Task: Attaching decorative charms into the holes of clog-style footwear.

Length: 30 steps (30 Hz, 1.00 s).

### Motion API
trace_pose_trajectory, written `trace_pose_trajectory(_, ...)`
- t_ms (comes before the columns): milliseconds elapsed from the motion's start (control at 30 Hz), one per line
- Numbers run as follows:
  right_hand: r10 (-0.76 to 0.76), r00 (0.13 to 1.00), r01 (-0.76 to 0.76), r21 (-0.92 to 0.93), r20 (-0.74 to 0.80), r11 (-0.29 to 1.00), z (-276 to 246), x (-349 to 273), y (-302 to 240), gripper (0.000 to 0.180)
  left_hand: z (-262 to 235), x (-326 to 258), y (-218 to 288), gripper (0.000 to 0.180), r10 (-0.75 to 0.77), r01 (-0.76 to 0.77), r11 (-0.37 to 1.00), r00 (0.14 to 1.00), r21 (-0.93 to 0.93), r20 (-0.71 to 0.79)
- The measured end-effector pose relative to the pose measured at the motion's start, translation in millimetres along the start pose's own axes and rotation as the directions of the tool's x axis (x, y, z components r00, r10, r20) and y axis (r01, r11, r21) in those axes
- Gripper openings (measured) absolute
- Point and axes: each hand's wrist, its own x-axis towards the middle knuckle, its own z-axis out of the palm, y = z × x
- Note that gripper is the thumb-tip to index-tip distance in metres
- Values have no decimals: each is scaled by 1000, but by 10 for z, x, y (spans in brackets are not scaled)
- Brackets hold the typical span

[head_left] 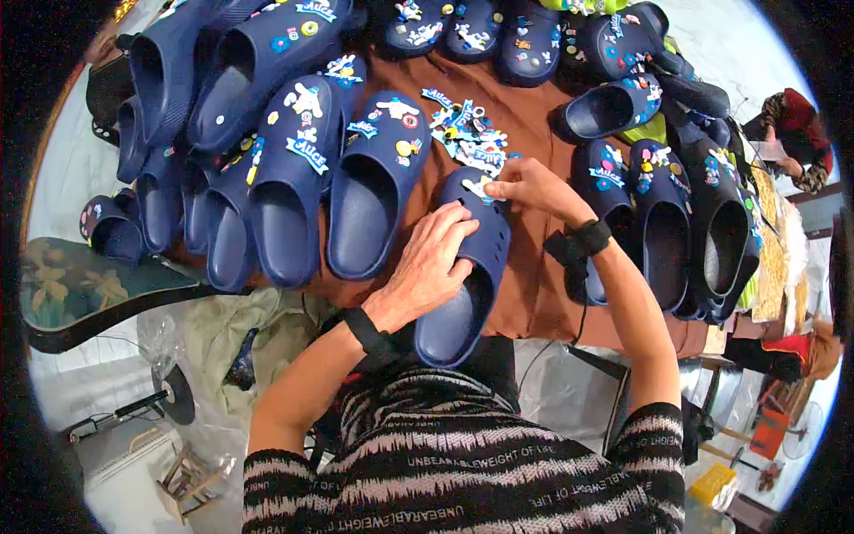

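A navy blue clog (482,252) with holes in its upper lies right in front of me, heel towards me. My left hand (420,274) is closed over the clog's left side, fingers on the upper and thumb by the foot opening. A small white charm with a bit of yellow (479,189) sits at the toe. My right hand (532,190) pinches this charm between thumb and finger against the clog; the fingertips partly cover it. Just beyond the toe is a loose heap of blue and white charms (469,138).
Finished-looking navy clogs with charms (374,191) stand close on the left, and more clogs (663,222) line the right. Others (471,27) sit along the far side of the brown cloth (543,258). A dark-edged board (98,285) juts out at left. Another person (792,138) is at far right.
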Motion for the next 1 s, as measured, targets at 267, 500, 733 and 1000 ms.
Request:
trace_pose_trajectory(267,-18,993,39,179,-119,983,147,-46,58,41,1,-15,5,52,-5,5,1000,1000,-9,-14)
trace_pose_trajectory(500,-300,910,286,-92,-286,954,292,-35,57,22,25,-18,-15,52,-7,7,1000,1000,-8,-24)
trace_pose_trajectory(733,-107,967,107,-16,-233,994,198,-14,57,41,24,-9,-14,52,4,-4,1000,1000,-7,-29)
trace_pose_trajectory(1000,-102,995,96,-264,-8,960,21,155,71,58,47,24,-19,50,-9,8,999,999,-34,-33)
